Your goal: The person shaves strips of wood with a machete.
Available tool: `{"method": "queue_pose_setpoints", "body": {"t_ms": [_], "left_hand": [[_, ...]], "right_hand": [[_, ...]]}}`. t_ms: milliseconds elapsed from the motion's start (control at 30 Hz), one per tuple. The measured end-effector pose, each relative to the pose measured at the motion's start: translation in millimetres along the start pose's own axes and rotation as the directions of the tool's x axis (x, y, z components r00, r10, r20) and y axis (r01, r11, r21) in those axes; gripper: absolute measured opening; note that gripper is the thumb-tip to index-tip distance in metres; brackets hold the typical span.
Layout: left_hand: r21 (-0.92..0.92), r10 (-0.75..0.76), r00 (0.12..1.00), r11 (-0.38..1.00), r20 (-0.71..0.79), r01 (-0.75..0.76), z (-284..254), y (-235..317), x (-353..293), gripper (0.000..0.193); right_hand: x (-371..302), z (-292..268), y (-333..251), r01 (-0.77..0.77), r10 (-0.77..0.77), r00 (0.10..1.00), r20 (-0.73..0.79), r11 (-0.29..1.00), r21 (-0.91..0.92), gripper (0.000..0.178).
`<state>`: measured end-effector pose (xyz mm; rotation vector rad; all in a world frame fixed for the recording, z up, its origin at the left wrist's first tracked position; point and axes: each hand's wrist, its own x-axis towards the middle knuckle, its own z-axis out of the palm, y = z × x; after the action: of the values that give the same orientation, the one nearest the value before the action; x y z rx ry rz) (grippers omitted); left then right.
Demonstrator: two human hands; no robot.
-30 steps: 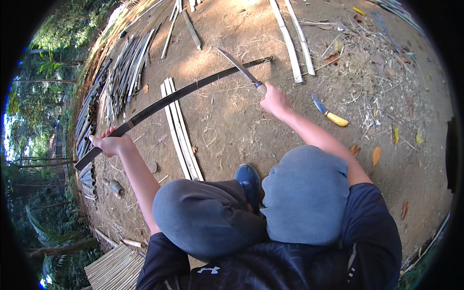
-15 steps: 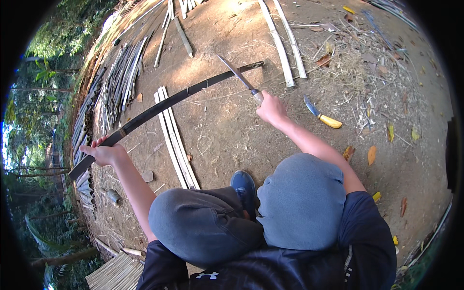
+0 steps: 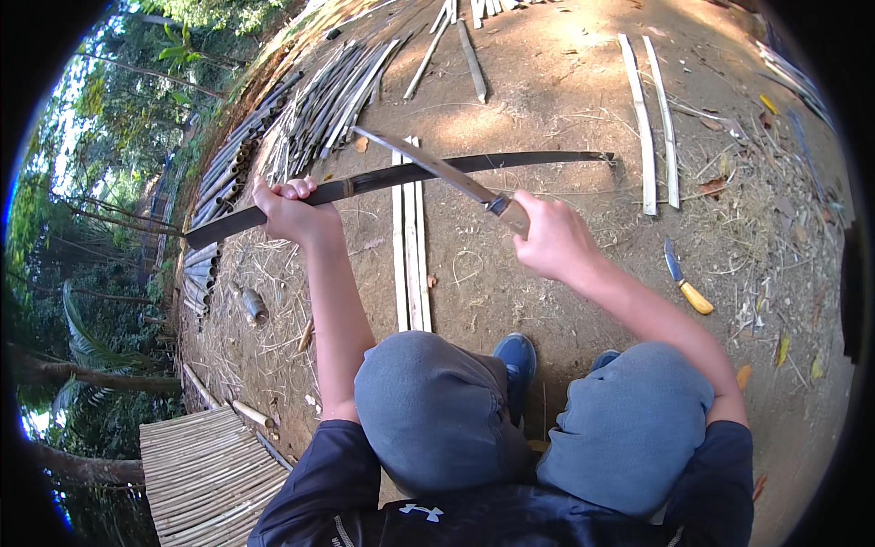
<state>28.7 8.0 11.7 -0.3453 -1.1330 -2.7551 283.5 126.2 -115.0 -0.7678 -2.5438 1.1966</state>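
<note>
A long dark bamboo strip point(image 3: 524, 159) slants across in front of me, its near-left end in my left hand point(image 3: 299, 211), which is closed around it. The strip's far end reaches out to the right over the dirt. My right hand point(image 3: 558, 239) is wrapped round the light handle of a long-bladed knife point(image 3: 467, 185). The blade points up and to the left, and it crosses over the strip around its middle. Whether the edge touches the strip, I cannot tell.
Pale split bamboo strips point(image 3: 412, 246) lie on the ground beyond my knees, with two more strips point(image 3: 641, 128) at the right. A yellow-handled knife point(image 3: 694, 296) rests on the dirt at right. Bamboo poles point(image 3: 328, 114) are piled at far left, near a slatted bamboo platform point(image 3: 214, 474).
The knife has moved along the strip from near its far end toward my left hand. The view has shifted, so the ground things appear farther right.
</note>
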Motion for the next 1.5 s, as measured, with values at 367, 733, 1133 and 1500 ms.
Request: {"method": "queue_pose_setpoints", "body": {"t_ms": [367, 733, 1133, 1500], "left_hand": [[-0.005, -0.003, 1.0, 1.0, -0.008, 0.003, -18.1, -4.6, -3.0, 0.029], [0.032, 0.019, 0.989, 0.999, -0.147, -0.014, -26.5, -10.5, 8.1, 0.025], [0.063, 0.048, 0.985, 0.997, -0.168, -0.038, -23.6, -15.9, 7.7, 0.032], [0.098, 0.085, 0.983, 0.993, -0.161, -0.07, -18.9, -19.8, 3.7, 0.024]], "right_hand": [[-23.5, 14.5, -6.7, 0.044, -0.044, 0.999, -0.012, 0.999, 0.03, 0.033], [-20.4, 21.3, 14.8, -0.127, 0.125, 0.991, -0.056, 0.991, -0.039, 0.044], [-13.6, 36.1, 44.8, -0.14, 0.141, 0.989, -0.047, 0.99, 0.024, 0.034], [-7.1, 44.7, 73.8, -0.144, 0.147, 0.987, -0.066, 0.988, 0.048, 0.039]]}}
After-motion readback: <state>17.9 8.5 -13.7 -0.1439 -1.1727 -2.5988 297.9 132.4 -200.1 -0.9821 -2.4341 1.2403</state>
